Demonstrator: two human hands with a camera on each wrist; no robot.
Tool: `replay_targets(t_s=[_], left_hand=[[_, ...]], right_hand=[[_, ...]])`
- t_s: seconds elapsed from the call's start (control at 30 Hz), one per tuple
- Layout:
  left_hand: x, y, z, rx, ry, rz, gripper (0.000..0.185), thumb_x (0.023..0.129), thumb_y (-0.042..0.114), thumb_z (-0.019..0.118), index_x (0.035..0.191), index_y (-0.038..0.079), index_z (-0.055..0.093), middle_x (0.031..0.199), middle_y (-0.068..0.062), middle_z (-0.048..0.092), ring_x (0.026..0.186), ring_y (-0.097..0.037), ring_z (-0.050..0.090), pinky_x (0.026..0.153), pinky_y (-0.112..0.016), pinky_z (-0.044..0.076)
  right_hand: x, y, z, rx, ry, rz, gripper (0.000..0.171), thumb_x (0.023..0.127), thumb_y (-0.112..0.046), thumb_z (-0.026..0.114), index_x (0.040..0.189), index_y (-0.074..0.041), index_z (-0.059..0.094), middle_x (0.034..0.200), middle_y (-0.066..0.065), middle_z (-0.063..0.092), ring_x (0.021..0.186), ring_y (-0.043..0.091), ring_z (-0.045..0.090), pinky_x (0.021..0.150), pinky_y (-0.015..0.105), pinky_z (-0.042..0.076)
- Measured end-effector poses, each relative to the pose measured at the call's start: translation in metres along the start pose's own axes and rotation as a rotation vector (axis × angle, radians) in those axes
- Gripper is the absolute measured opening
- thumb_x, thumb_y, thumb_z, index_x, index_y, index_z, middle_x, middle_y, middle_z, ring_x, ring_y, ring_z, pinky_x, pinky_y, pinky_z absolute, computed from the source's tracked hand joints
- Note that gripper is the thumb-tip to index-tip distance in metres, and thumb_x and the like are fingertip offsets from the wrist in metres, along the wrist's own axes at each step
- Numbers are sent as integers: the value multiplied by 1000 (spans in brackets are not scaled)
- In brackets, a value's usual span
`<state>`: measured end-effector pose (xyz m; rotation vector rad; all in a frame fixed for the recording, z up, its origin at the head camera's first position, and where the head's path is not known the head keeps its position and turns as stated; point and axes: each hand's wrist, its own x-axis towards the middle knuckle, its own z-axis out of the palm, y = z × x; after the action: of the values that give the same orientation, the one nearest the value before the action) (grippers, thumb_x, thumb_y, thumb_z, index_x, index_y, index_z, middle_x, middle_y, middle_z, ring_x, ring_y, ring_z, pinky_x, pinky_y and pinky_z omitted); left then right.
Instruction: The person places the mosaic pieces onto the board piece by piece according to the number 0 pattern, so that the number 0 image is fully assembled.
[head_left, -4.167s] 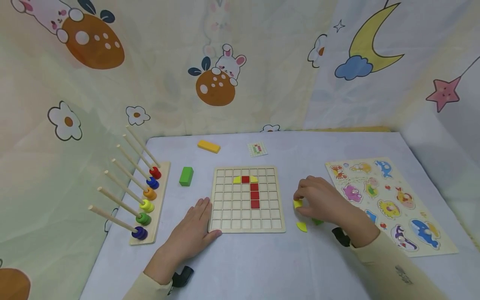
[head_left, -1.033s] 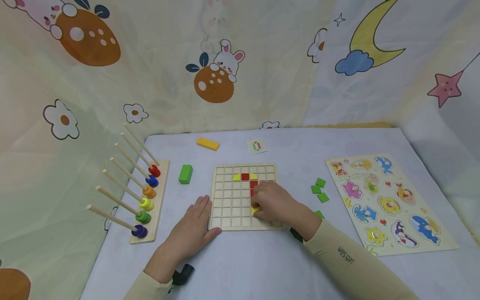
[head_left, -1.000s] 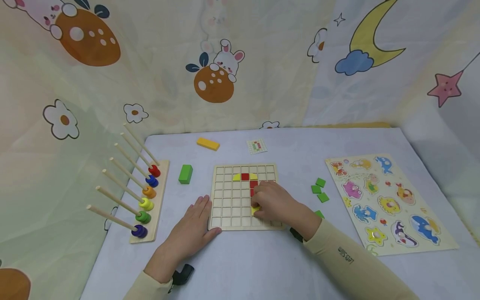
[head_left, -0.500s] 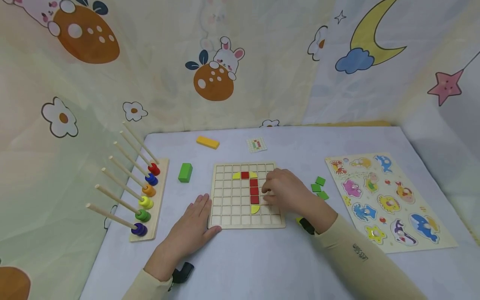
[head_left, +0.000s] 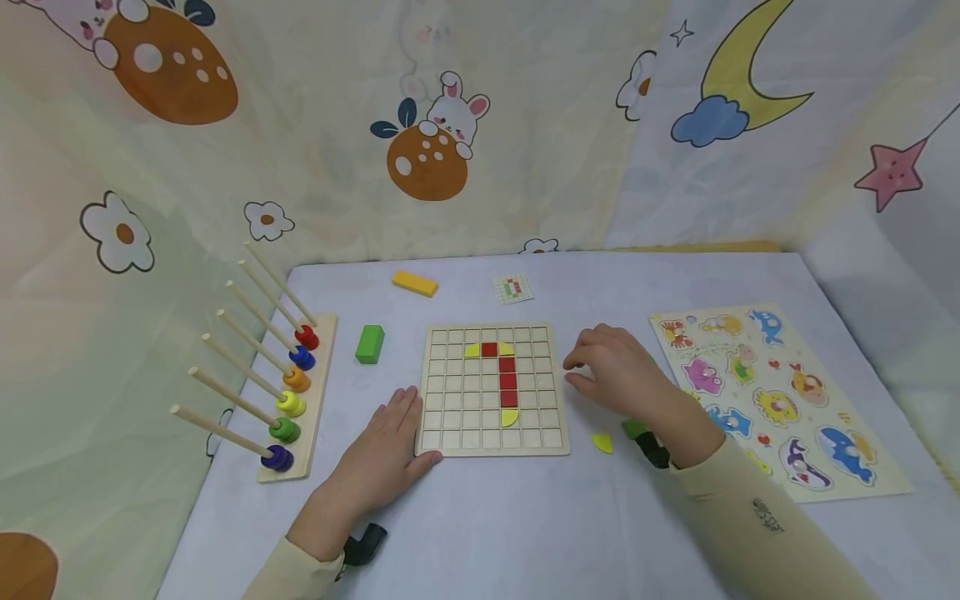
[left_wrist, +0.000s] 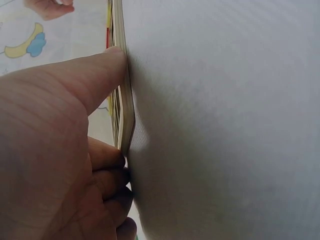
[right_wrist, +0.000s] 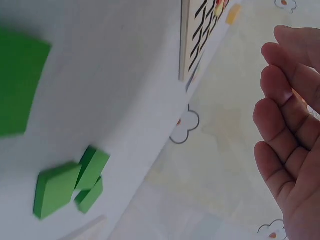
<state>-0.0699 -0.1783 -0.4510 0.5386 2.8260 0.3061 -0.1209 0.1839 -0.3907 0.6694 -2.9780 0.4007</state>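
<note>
My left hand rests flat on the table with fingers straight, touching the left edge and near-left corner of a wooden grid board. In the left wrist view, the thumb lies against the board's edge. Red square tiles form a column on the grid, and a yellow rounded tile sits at its lower end. More yellow and red tiles lie in the upper row. My right hand hovers right of the board, fingers loosely bent around nothing. Below it are a loose yellow tile and green square tiles.
A peg stand with coloured rings stands at left. Beside it lie a green block and a yellow-orange block. A small pattern card is behind the board. An animal puzzle board lies at right, partly under the right arm.
My right hand has set a yellow rounded tile below the red column, let it go, and moved off the board to the right. The left hand has stayed in place.
</note>
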Motion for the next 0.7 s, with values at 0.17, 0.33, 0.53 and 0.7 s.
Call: replay_targets(t_s=[0.17, 0.33, 0.53, 0.7], left_hand=[[0, 0, 0, 2, 0, -5, 97, 97, 57, 67, 164, 0, 26, 175, -17, 19, 164, -34, 15, 132, -54, 22], [0, 0, 0, 6, 1, -7, 97, 97, 57, 67, 164, 0, 26, 175, -17, 19, 164, -34, 15, 132, -54, 22], [0, -1, 1, -2, -1, -4, 96, 98, 56, 67, 164, -1, 26, 175, -17, 18, 164, -34, 15, 132, -54, 22], [1, -2, 2, -2, 1, 1, 97, 98, 56, 67, 164, -1, 26, 175, -17, 18, 164, -34, 15, 132, -55, 22]], right_hand=[[-10, 12, -6, -11, 14, 13, 11, 85, -18, 86, 95, -13, 85, 88, -3, 71, 84, 18, 58, 78, 37, 51], [-23, 23, -8, -15, 33, 17, 11, 84, -17, 87, 93, -13, 84, 85, -2, 71, 82, 17, 57, 73, 33, 47], [-38, 32, -10, -15, 4, 45, 10, 85, -18, 87, 93, -14, 84, 85, -3, 70, 81, 16, 56, 71, 32, 45], [-50, 37, -13, -30, -54, 80, 11, 85, -21, 86, 95, -15, 84, 87, -4, 69, 84, 17, 57, 76, 37, 48]])
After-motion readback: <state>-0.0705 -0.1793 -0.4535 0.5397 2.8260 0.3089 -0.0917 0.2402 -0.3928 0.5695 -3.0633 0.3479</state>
